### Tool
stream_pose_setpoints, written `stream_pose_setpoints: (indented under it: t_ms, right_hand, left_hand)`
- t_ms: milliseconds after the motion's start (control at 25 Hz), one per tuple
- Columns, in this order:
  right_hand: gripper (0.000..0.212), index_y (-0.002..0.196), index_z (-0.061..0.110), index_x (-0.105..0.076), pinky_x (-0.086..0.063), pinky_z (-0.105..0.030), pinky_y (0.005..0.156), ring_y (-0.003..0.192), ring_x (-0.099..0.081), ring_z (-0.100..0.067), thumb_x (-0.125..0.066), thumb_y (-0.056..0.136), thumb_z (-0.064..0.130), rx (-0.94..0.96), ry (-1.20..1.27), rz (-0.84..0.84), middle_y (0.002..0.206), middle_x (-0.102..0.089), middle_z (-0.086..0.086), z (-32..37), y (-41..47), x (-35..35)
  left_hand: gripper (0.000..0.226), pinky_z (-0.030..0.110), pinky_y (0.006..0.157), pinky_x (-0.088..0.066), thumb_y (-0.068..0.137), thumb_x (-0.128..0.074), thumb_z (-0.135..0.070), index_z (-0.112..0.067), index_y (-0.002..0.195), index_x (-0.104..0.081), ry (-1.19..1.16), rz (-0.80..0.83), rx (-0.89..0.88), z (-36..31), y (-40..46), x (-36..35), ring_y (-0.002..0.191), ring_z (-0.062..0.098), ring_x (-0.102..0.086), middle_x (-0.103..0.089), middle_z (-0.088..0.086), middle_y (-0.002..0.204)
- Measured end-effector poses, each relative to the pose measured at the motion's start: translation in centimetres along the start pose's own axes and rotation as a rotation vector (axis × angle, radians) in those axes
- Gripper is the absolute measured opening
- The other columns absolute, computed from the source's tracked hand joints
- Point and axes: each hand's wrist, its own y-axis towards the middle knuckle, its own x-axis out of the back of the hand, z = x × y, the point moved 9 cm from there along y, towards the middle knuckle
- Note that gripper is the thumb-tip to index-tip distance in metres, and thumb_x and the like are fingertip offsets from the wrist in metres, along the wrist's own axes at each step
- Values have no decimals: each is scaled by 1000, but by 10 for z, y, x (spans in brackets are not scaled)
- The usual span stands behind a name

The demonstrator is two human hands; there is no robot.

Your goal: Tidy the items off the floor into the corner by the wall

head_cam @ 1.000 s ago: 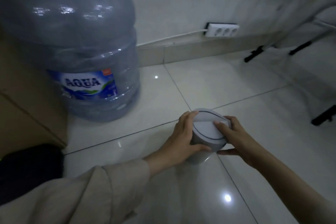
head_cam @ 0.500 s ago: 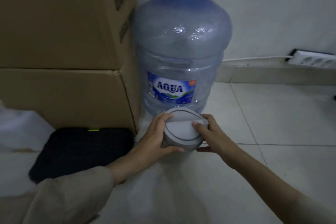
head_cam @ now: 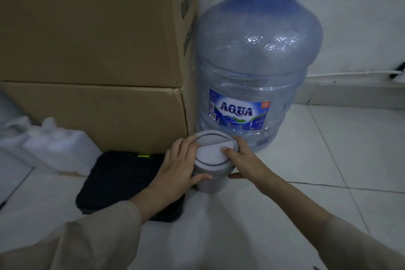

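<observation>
Gripping: left hand [head_cam: 178, 167] and right hand [head_cam: 245, 162] clasp one grey bin [head_cam: 211, 161], lower centre.
Count: two cardboard boxes [head_cam: 94, 68], one water jug [head_cam: 256, 59].
Room: open tiles [head_cam: 341, 151], lower right.

The floor [head_cam: 328, 182] is glossy white tile with thin grey grout lines. A large blue translucent plastic water jug [head_cam: 256, 68] labelled AQUA stands upright on it, with stacked brown cardboard boxes [head_cam: 98, 50] touching its left side. In front of the jug stands a small grey cylindrical swing-lid bin [head_cam: 211, 160]; left of that lie a flat black case [head_cam: 122, 177] and a white plastic jerrycan [head_cam: 52, 149].

Glossy floor tiles [head_cam: 361, 149], matt cardboard box [head_cam: 87, 28].
</observation>
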Motion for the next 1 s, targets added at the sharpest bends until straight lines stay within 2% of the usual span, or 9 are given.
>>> stream_pose_setpoints:
  t_ms: [160,320,440,600,680,760,840,920,1000]
  right_hand:
    - [39,131,23,-29,-51,-37,74,102,-44,-19,-45,95,21,34,-25,-55,117,-39,-1,6,-2,5]
    - [45,134,17,-27,-51,-44,83,98,-45,-19,-46,94,19,76,-84,-58,115,-39,-2,10,-1,2]
    - [49,134,13,-28,-46,-41,97,108,-46,-20,-50,91,16,121,-104,-79,130,-43,-11,12,4,3]
    - [61,141,14,-22,-32,-42,110,129,-36,-25,-53,89,16,129,-200,-83,142,-32,-12,11,6,4]
    - [59,139,14,-28,-31,-42,111,131,-34,-25,-53,86,15,204,-241,-119,141,-33,-12,24,0,5]
    - [49,130,15,-41,-34,-35,109,126,-40,-21,-52,83,13,336,-227,-195,134,-43,-8,51,-11,13]
    - [34,112,19,-53,-41,-20,98,111,-51,-14,-50,83,1,489,-206,-205,117,-55,-2,92,-21,25]
    - [32,93,23,-57,-40,-4,78,89,-55,3,-47,81,-5,603,-271,-229,97,-59,4,146,-33,42]
    - [31,84,23,-58,-38,-1,69,75,-54,11,-47,80,-6,626,-310,-284,84,-60,8,196,-43,63]
  left_hand:
    - [86,32,98,-36,70,-29,-70,-11,133,-37,12,39,11,-5,8,-5,122,18,-34,-44,8,136]
    - [80,31,97,-40,73,-33,-70,-12,126,-46,165,36,-38,-5,8,-6,118,23,-49,-55,6,124]
    - [87,30,104,-28,69,-31,-72,-15,134,-35,159,55,-54,-5,9,-1,126,21,-37,-44,2,134]
    - [93,23,100,-19,61,-24,-77,-21,135,-30,133,113,-42,-9,16,7,126,15,-29,-38,-3,136]
    - [91,20,95,-17,61,-24,-77,-24,135,-29,66,85,-70,-20,21,23,126,11,-25,-38,-6,135]
    - [83,16,92,-17,67,-25,-73,-25,134,-32,-10,38,-114,-37,28,49,125,8,-25,-40,-9,133]
    - [68,15,92,-25,75,-27,-65,-24,128,-43,-114,-55,-160,-52,43,88,119,8,-35,-48,-8,127]
    - [53,23,90,-34,81,-28,-53,-20,115,-53,-202,-153,-227,-68,67,135,108,14,-48,-58,-3,113]
    - [45,31,87,-39,84,-28,-42,-17,106,-58,-234,-191,-199,-80,89,176,100,19,-53,-60,1,104]
